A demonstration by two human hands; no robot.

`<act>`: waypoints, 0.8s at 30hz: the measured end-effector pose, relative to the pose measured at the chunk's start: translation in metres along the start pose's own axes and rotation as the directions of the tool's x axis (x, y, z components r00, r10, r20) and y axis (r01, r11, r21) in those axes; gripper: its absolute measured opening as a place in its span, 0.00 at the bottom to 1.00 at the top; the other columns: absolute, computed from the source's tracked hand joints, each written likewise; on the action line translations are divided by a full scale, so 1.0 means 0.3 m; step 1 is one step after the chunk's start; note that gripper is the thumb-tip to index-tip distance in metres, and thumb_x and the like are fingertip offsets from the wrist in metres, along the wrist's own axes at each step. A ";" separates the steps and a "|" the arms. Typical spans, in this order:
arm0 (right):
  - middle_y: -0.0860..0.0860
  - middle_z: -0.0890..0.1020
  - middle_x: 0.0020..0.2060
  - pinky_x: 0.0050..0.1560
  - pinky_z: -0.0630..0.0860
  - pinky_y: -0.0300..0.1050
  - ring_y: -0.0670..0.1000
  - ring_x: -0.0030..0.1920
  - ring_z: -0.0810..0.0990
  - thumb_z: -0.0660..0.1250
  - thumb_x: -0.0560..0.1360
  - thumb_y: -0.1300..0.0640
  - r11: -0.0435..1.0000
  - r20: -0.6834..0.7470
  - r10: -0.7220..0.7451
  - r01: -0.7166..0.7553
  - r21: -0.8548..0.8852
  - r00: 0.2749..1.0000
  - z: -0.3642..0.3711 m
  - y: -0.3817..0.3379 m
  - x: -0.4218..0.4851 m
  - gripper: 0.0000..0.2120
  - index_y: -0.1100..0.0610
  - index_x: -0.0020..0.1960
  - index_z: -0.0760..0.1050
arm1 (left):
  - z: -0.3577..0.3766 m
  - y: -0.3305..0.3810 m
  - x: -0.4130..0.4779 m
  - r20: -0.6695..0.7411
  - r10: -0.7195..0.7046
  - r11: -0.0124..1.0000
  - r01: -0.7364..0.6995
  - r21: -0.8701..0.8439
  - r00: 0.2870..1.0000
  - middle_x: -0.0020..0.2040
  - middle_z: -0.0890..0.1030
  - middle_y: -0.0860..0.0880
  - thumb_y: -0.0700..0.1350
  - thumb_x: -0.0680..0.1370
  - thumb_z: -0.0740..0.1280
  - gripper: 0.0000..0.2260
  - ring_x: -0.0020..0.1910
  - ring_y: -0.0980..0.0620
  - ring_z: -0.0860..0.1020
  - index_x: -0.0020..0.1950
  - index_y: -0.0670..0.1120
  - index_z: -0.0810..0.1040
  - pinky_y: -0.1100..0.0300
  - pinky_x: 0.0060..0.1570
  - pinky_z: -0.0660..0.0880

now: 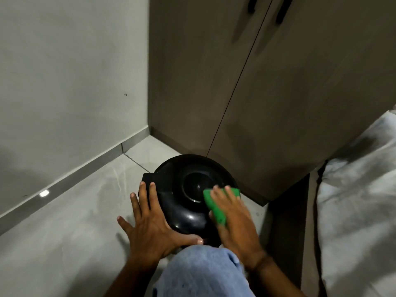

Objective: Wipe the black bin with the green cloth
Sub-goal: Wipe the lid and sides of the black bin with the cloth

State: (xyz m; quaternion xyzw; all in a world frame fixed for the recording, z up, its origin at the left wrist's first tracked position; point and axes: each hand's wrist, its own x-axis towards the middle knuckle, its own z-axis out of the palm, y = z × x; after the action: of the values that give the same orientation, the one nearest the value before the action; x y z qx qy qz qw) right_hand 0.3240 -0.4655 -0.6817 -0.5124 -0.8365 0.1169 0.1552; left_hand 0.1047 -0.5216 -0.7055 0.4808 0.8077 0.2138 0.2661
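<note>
— On top of the black bin (188, 196), where exactly is the green cloth (216, 205)?

— Over the right side of the bin's domed lid, running from near the sunken centre disc down toward the near edge. The right hand (233, 219) lies flat on it, fingers stretched out and pressing it against the lid rather than curled around it. Green shows beyond the fingertips and along the thumb side; the palm hides the rest.

— And the other hand?

— The left hand (150, 224) is spread open against the bin's left side, fingers splayed. Two fingertips reach the squarish hinge block at the lid's left edge, and the thumb wraps along the near rim. It grips nothing besides the bin.

— Where does the bin stand?

— On pale floor tiles (75, 221), its far side just beside the brown cupboard doors (267, 93), with the grey wall (64, 71) to the bin's left. A knee in light blue fabric (201, 273) sits just nearer than the bin, and white bedding (360, 189) lies well to the bin's right.
</note>
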 end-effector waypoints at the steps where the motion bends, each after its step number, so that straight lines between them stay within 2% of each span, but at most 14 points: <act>1: 0.42 0.63 0.81 0.82 0.55 0.55 0.48 0.84 0.54 0.61 0.84 0.46 0.995 -0.035 0.084 -0.082 0.049 0.996 -0.017 0.016 0.064 0.26 0.44 0.81 0.63 | 0.000 -0.002 0.002 0.003 0.009 1.000 -0.009 -0.002 1.000 0.86 0.35 0.56 0.89 0.33 0.64 0.88 0.87 0.43 0.38 0.85 0.57 0.32 0.19 0.76 0.51; 3: 0.46 0.65 0.81 0.82 0.54 0.54 0.52 0.83 0.57 0.62 0.84 0.47 0.980 -0.050 0.192 -0.189 0.064 0.980 -0.027 -0.024 0.251 0.25 0.47 0.80 0.65 | -0.005 -0.004 0.003 0.012 0.026 1.000 -0.026 -0.001 1.000 0.86 0.34 0.56 0.89 0.32 0.64 0.88 0.87 0.43 0.38 0.84 0.57 0.32 0.19 0.76 0.50; 4: 0.46 0.65 0.81 0.82 0.52 0.53 0.53 0.83 0.57 0.61 0.84 0.47 0.984 -0.034 0.179 -0.178 0.025 0.983 -0.016 -0.071 0.329 0.26 0.48 0.81 0.64 | -0.006 -0.002 0.003 0.017 0.027 1.000 -0.027 0.004 1.000 0.86 0.34 0.56 0.89 0.33 0.65 0.88 0.87 0.43 0.38 0.84 0.57 0.31 0.19 0.76 0.50; 7: 0.48 0.63 0.82 0.83 0.49 0.55 0.54 0.84 0.54 0.60 0.83 0.45 0.996 0.038 -0.061 0.063 -0.069 0.997 0.075 -0.223 0.375 0.30 0.50 0.82 0.60 | -0.012 0.012 0.006 0.018 0.007 1.000 -0.008 0.026 1.000 0.85 0.31 0.56 0.87 0.37 0.68 0.86 0.86 0.43 0.36 0.83 0.57 0.29 0.21 0.76 0.48; 9: 0.47 0.61 0.82 0.83 0.45 0.52 0.51 0.84 0.52 0.57 0.83 0.41 0.973 0.072 -0.215 0.220 -0.071 0.974 0.126 -0.247 0.203 0.30 0.48 0.83 0.58 | -0.008 0.009 0.007 -0.007 0.019 0.999 -0.018 0.043 1.000 0.85 0.31 0.55 0.81 0.49 0.76 0.79 0.86 0.42 0.36 0.81 0.60 0.26 0.20 0.77 0.49; 10: 0.45 0.61 0.83 0.83 0.44 0.50 0.50 0.84 0.52 0.55 0.83 0.39 0.963 0.059 -0.255 0.259 -0.073 0.965 0.122 -0.228 0.102 0.30 0.47 0.83 0.57 | -0.003 0.006 0.006 -0.030 0.030 0.999 -0.029 0.044 0.999 0.85 0.32 0.55 0.77 0.54 0.78 0.76 0.86 0.42 0.36 0.81 0.61 0.25 0.19 0.77 0.51; 11: 0.43 0.59 0.83 0.82 0.44 0.49 0.48 0.83 0.52 0.53 0.84 0.38 0.963 0.059 -0.256 0.259 -0.070 0.965 0.096 -0.188 0.015 0.29 0.45 0.83 0.56 | -0.002 0.007 0.005 -0.039 0.033 0.999 -0.032 0.044 0.999 0.86 0.32 0.55 0.76 0.54 0.78 0.75 0.86 0.42 0.36 0.81 0.61 0.26 0.19 0.77 0.52; 14: 0.40 0.57 0.83 0.83 0.49 0.49 0.46 0.84 0.50 0.58 0.84 0.46 0.992 0.021 -0.111 0.112 -0.065 0.994 0.004 -0.023 -0.021 0.28 0.43 0.83 0.57 | -0.009 0.017 -0.002 0.004 -0.008 1.000 0.008 0.028 1.000 0.85 0.33 0.58 0.85 0.36 0.70 0.85 0.86 0.44 0.37 0.83 0.59 0.31 0.21 0.77 0.52; 16: 0.42 0.60 0.82 0.83 0.49 0.51 0.50 0.84 0.53 0.61 0.83 0.49 0.997 0.018 0.040 -0.039 -0.062 0.999 -0.032 -0.024 0.124 0.28 0.46 0.82 0.61 | -0.009 0.018 0.000 0.029 -0.002 1.000 0.001 0.017 1.000 0.85 0.33 0.57 0.88 0.32 0.65 0.88 0.86 0.44 0.37 0.83 0.58 0.30 0.20 0.77 0.51; 17: 0.44 0.61 0.82 0.83 0.48 0.52 0.51 0.84 0.53 0.61 0.83 0.48 0.995 0.019 0.062 -0.060 -0.077 0.998 -0.027 -0.069 0.191 0.28 0.48 0.82 0.61 | -0.009 0.015 0.003 0.035 0.004 1.000 -0.005 0.016 0.999 0.85 0.33 0.57 0.88 0.32 0.65 0.88 0.86 0.44 0.37 0.83 0.59 0.29 0.20 0.77 0.50; 19: 0.47 0.61 0.83 0.84 0.44 0.51 0.52 0.84 0.52 0.61 0.82 0.48 0.998 0.044 -0.010 0.013 -0.067 0.999 0.020 -0.171 0.239 0.29 0.49 0.82 0.60 | -0.007 0.012 0.013 0.032 0.005 1.000 -0.005 0.016 0.999 0.85 0.31 0.58 0.88 0.34 0.67 0.86 0.86 0.44 0.36 0.82 0.59 0.28 0.20 0.76 0.49; 22: 0.44 0.61 0.82 0.83 0.40 0.45 0.47 0.84 0.50 0.61 0.82 0.46 0.983 0.069 -0.182 0.183 -0.010 0.981 0.060 -0.170 0.076 0.30 0.47 0.82 0.60 | -0.001 0.010 0.015 0.006 0.015 0.999 -0.016 0.037 1.000 0.84 0.31 0.59 0.82 0.43 0.71 0.80 0.86 0.43 0.36 0.82 0.60 0.28 0.18 0.75 0.51; 24: 0.41 0.60 0.82 0.82 0.41 0.43 0.42 0.84 0.47 0.63 0.81 0.47 0.984 0.089 -0.177 0.179 -0.013 0.980 0.014 -0.104 -0.030 0.31 0.45 0.82 0.59 | 0.006 0.001 0.012 -0.007 0.011 1.000 -0.011 0.029 1.000 0.84 0.31 0.59 0.84 0.39 0.71 0.83 0.86 0.43 0.36 0.83 0.60 0.29 0.18 0.75 0.50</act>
State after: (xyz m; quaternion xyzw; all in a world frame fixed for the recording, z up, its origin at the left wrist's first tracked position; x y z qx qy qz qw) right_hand 0.3006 -0.4876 -0.6759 -0.4316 -0.8861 0.1163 0.1227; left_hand 0.1046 -0.5183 -0.7074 0.4882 0.8091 0.2052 0.2548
